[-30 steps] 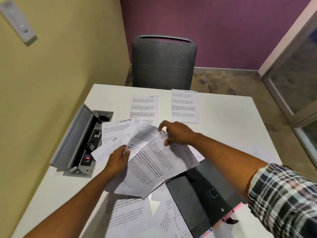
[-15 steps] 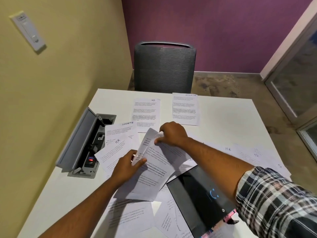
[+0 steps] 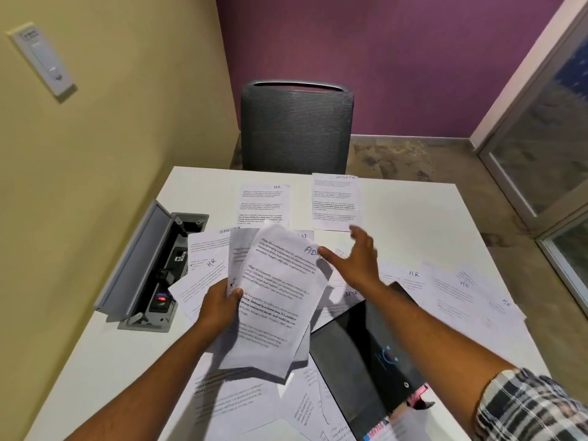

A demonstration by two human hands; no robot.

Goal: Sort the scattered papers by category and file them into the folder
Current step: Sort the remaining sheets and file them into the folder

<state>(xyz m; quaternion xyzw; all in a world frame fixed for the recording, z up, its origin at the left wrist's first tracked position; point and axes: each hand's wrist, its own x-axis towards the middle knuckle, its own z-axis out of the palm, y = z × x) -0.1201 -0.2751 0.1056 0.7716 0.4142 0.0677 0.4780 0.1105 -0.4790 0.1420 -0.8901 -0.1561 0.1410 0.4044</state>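
My left hand [image 3: 219, 308] grips a few printed sheets [image 3: 276, 297] by their left edge and holds them above the table; the top one has a handwritten label starting "AD". My right hand [image 3: 356, 259] hovers just right of the sheets' top corner, fingers spread, holding nothing. A black folder [image 3: 366, 354] lies on the table at the near right, with coloured tabs at its near end. One sheet marked HR [image 3: 264, 205] and one marked SPORTS [image 3: 336, 201] lie side by side at the far edge. More labelled papers [image 3: 458, 291] lie scattered on the right and under my arms.
A white table [image 3: 413, 214] stands against a yellow wall. An open grey cable box [image 3: 149, 265] is sunk into the table's left side. A grey mesh chair [image 3: 297, 125] stands at the far side. A glass door is at the right.
My right hand has let go of the top sheet and drawn off to the right, fingers now spread. My left hand has raised the sheets and holds them alone.
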